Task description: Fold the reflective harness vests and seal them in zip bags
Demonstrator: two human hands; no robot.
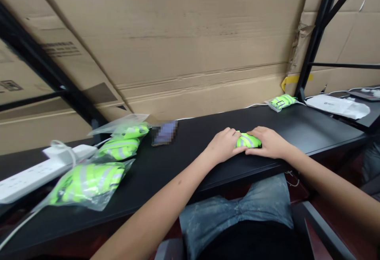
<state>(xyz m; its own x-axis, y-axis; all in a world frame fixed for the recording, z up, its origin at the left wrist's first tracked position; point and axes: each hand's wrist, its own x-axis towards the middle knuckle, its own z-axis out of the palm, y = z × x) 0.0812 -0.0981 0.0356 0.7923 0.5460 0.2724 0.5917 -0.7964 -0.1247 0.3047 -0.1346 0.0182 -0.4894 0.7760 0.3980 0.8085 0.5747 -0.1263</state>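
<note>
A folded neon-yellow reflective strap bundle [248,140] with silver stripes lies on the black tabletop [181,169] near its front edge. My left hand [226,145] is closed round its left end, fingers over the top and thumb in front. From the other side my right hand [268,143] grips the right end, its thumb almost meeting the left thumb. Part of the bundle is hidden beneath the fingers. Clear bags with similar neon bundles [89,181] lie in a group to the left.
A white power strip [38,173] with cables lies at the far left. A pixelated flat item [165,132] rests near the cardboard wall [190,34]. Another bagged neon bundle [282,101] is at the back right, beside a white pouch [338,105]. Black metal posts [319,34] flank the table.
</note>
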